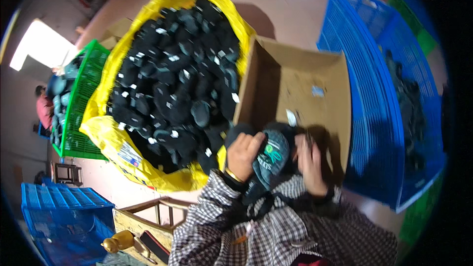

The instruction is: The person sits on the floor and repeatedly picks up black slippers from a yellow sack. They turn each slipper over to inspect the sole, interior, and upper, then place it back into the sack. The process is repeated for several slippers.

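Note:
A dark slipper (274,152) with a grey-green footbed and a bright green print is held low in front of my chest, at the near end of a cardboard box. My left hand (243,154) is closed on its left edge, thumb and fingers pinching dark cloth. On the other side my right hand (310,163) has its fingers bent at the slipper's right edge; a small dark bit shows at the fingertips, too unclear to name. To the left, a big yellow sack (226,0) holds a heap of black slippers (170,83) with small white tags.
The open cardboard box (315,71) has a few paper scraps on its bottom. Blue plastic crates (369,98) stand at the right, one holding dark items. A green crate (91,93) is at the left; a wooden stool (148,216) and blue crate (64,216) sit lower left. Another person sits far left.

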`<state>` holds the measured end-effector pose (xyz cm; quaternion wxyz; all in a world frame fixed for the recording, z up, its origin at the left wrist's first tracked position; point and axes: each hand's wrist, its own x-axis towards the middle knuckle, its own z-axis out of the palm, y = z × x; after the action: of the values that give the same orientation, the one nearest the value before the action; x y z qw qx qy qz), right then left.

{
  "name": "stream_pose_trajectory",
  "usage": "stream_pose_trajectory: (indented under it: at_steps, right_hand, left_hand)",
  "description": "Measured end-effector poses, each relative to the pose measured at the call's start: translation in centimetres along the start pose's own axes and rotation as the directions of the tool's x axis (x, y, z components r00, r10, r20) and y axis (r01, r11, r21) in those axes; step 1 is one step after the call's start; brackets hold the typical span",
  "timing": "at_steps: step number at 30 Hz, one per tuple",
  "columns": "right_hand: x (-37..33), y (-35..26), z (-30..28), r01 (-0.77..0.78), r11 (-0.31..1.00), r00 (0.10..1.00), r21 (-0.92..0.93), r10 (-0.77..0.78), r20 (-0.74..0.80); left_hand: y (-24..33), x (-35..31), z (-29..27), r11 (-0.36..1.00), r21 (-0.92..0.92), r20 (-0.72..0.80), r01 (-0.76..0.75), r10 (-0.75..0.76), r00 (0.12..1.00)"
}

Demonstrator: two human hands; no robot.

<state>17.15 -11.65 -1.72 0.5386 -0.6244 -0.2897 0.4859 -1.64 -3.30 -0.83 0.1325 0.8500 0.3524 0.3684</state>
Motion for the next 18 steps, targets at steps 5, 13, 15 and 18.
stream_pose_trajectory:
  at_steps: [5,13,15,18]
  right_hand:
    - [1.7,-0.9,0.1,0.171,0.974,0.966,-0.149,-0.135,0.223]
    - [1.0,2.4,-0.4,0.052,0.987,0.990,-0.151,-0.031,0.139]
    - [0.9,2.4,-0.5,0.050,0.984,0.996,-0.171,-0.038,0.075]
    - [1.2,2.1,-0.8,0.057,0.980,0.994,-0.193,-0.039,0.100]
  left_hand:
    - [2.5,-0.9,0.8,0.965,0.085,0.030,-0.247,0.245,0.969]
    - [2.6,-3.6,0.0,0.953,0.004,0.116,-0.302,0.299,0.947]
    - [2.8,-4.7,-1.4,0.973,0.028,0.122,-0.230,0.225,0.967]
    - [3.7,-7.8,-3.1,0.991,0.090,0.126,0.099,-0.110,0.986]
